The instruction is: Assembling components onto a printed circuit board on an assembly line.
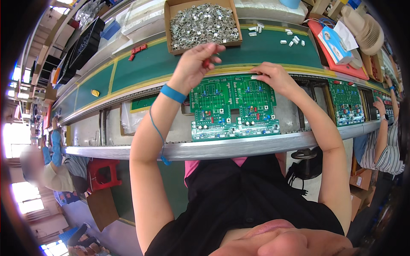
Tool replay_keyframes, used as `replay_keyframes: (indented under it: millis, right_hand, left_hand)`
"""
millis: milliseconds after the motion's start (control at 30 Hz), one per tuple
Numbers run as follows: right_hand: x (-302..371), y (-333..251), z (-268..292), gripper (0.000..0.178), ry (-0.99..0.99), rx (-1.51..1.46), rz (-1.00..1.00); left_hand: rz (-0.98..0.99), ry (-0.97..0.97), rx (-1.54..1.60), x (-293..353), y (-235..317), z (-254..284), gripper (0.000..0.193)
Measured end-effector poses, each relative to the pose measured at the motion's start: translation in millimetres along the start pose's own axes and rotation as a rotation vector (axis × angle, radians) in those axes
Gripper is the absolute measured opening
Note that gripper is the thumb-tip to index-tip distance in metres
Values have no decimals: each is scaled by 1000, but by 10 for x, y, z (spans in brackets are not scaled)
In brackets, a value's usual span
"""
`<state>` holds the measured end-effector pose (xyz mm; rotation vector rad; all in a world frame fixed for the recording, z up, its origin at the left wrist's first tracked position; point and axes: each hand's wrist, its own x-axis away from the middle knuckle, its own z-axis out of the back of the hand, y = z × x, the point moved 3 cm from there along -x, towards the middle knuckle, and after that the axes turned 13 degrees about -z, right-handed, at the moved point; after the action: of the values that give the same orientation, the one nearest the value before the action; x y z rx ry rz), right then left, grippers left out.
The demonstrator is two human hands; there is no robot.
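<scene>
Pinching a small white piece [255, 77] between thumb and fingertips, the right hand [273, 77] hangs at the far edge of the green circuit boards [222, 101]. Whether the piece touches the board is too small to tell. The boards lie side by side on the track, behind the front metal rail [213, 150]. The left hand [204, 59] is above the green desk [149, 64], near the box [167, 30] of metal parts [205, 25], its fingers curled in around a small red piece [206, 63].

A loose pinch could let the white piece tip or slip, and pressing it down crooked might bend a leg or scratch the board. If the left fingers relax, the red piece could drop among the parts on the boards or into the open gap beside them. The blue cord [156, 123] from the wrist strap [173, 93] hangs just left of the boards; a sideways sweep of that arm could drag it over them. Bumping the box could spill metal parts.
</scene>
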<state>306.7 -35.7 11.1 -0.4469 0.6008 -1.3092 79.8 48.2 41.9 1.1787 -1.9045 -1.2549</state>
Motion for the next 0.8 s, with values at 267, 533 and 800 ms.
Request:
replay_keyframes:
  millis: [267,533,800]
  right_hand:
    - [-196,337,170,14,341,-216,-44]
    - [-113,348,293,17,344,45,-78]
    - [-20,337,264,18,250,275,67]
  left_hand:
    - [-35,-168,-572,41,-417,-325,22]
    - [-443,-319,-1125,-23,-513,-472,25]
    - [-387,-339,-1184,10,-555,-550,19]
